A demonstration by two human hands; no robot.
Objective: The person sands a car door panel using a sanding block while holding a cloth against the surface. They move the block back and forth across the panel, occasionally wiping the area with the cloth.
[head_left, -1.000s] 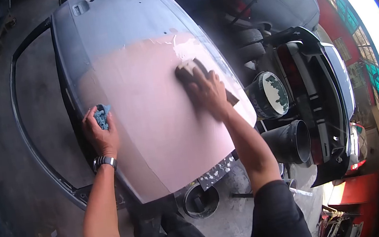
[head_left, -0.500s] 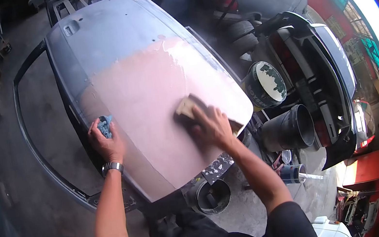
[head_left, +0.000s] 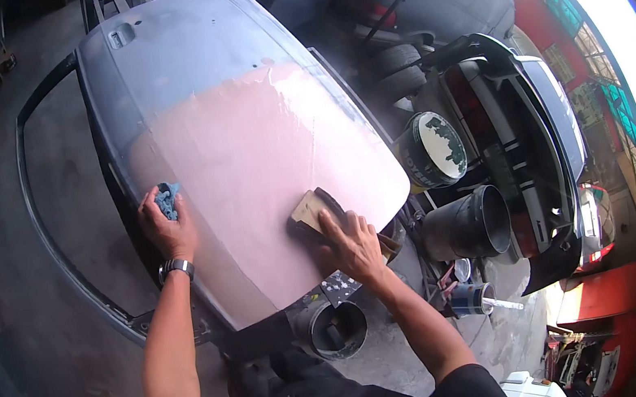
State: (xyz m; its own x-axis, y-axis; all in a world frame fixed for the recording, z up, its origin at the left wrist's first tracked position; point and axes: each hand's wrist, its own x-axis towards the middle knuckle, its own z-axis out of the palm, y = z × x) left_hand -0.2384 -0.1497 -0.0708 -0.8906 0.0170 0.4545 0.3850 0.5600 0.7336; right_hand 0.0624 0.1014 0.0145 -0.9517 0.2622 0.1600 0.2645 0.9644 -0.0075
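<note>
A car door panel [head_left: 248, 168], grey at its far part and coated pinkish nearer me, lies flat in front. My left hand [head_left: 169, 229], with a watch on the wrist, rests at the panel's left edge, fingers closed round a crumpled blue cloth [head_left: 167, 201]. On the pink area near the right side, my right hand [head_left: 354, 244] grips a tan block [head_left: 310, 209] with a dark curved edge, holding it against the surface. Part of the block is under the fingers.
The door's window frame [head_left: 33, 192] extends left. To the right stand a white-lidded bucket [head_left: 440, 149], a dark bucket [head_left: 466, 224] and a small can [head_left: 469, 299]. Another bucket [head_left: 338, 330] sits below the near edge. A car bumper [head_left: 546, 156] is farther right.
My right hand and the block have moved down and slightly left over the pink area. My left hand appears slightly farther up and left, still holding the cloth. The whole view has shifted a little.
</note>
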